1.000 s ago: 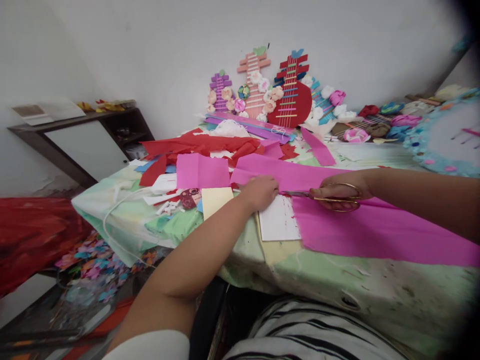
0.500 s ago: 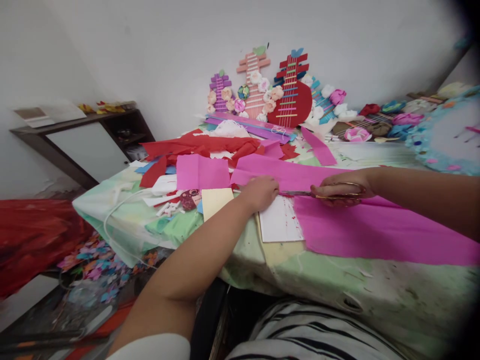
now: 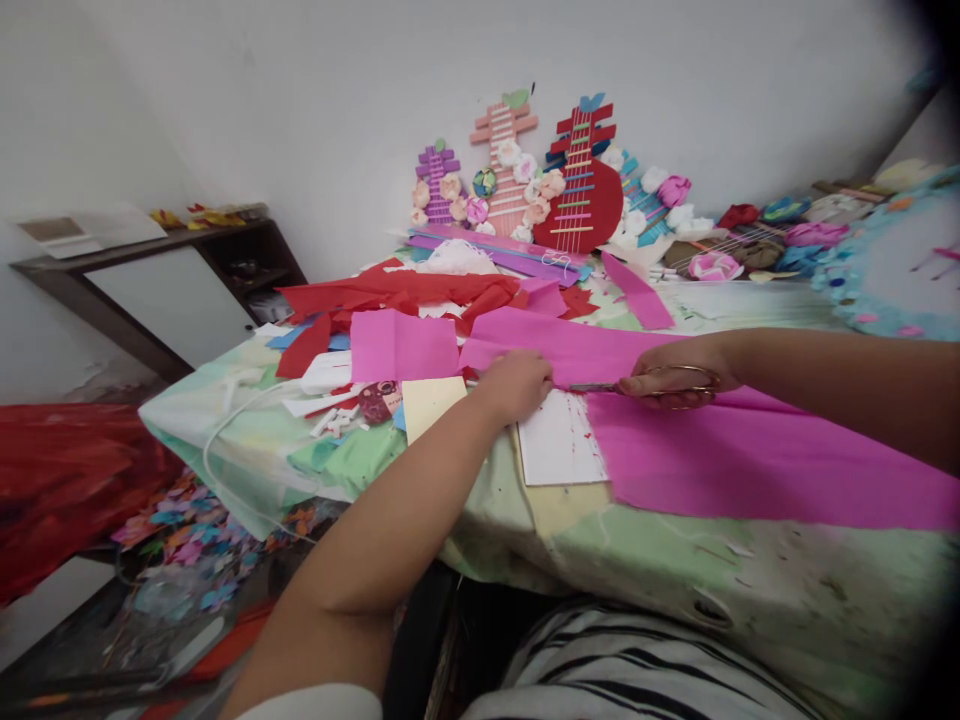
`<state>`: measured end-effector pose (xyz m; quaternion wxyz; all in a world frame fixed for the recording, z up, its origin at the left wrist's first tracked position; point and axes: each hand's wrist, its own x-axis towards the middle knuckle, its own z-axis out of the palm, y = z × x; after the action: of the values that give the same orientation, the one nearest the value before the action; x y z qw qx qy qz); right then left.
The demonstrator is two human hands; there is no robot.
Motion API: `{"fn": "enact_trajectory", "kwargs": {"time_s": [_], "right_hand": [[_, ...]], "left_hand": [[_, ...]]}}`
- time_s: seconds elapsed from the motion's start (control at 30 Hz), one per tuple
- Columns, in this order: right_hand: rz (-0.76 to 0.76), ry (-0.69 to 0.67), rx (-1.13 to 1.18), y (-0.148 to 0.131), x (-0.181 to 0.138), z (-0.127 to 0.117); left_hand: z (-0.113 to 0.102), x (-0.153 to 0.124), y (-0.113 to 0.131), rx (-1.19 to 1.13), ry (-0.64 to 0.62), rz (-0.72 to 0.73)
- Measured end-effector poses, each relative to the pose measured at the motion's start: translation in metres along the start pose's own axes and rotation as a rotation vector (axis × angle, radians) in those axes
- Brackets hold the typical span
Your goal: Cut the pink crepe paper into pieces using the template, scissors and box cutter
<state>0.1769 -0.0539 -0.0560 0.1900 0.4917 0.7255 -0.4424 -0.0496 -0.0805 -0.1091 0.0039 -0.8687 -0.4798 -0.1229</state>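
My right hand (image 3: 664, 372) is closed on a pair of scissors (image 3: 592, 387) with gold-coloured handles. Their blades point left along the lower edge of a pink paper strip (image 3: 577, 335). A larger pink sheet (image 3: 750, 465) spreads below and to the right, partly under my right forearm. With its fingers curled down, my left hand (image 3: 519, 386) grips the strip's lower edge, just left of the blade tips; its fingertips are hidden. Under the papers, in front of my left hand, lies a white board (image 3: 559, 445) with red marks.
A pink square (image 3: 405, 345), crumpled red paper (image 3: 375, 292) and a yellowish sheet (image 3: 433, 400) lie to the left. A white cable (image 3: 217, 425) crosses the table's left end. Guitar-shaped crafts (image 3: 581, 195) lean against the wall. A round blue-edged piece (image 3: 862, 270) stands at right.
My right hand and the scissors have shifted slightly left. My left hand stays nearly in place on the pink paper, and the view has tilted a little.
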Motion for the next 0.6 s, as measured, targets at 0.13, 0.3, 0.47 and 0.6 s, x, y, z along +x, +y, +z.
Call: {"fn": "enact_trajectory", "kwargs": {"time_s": [0.13, 0.3, 0.47, 0.6], "right_hand": [[-0.035, -0.017, 0.036, 0.006, 0.001, -0.001], [-0.154, -0.061, 0.195, 0.009, -0.008, -0.003], [-0.177, 0.092, 0.077, -0.005, -0.025, -0.008], [-0.02, 0.535, -0.531, -0.013, -0.026, -0.003]], "left_hand": [[-0.003, -0.001, 0.001, -0.009, -0.003, -0.013], [-0.001, 0.0, 0.002, -0.011, -0.005, -0.036], [-0.001, 0.0, 0.002, -0.007, -0.002, -0.021], [-0.002, 0.0, 0.002, -0.004, -0.005, 0.003]]}}
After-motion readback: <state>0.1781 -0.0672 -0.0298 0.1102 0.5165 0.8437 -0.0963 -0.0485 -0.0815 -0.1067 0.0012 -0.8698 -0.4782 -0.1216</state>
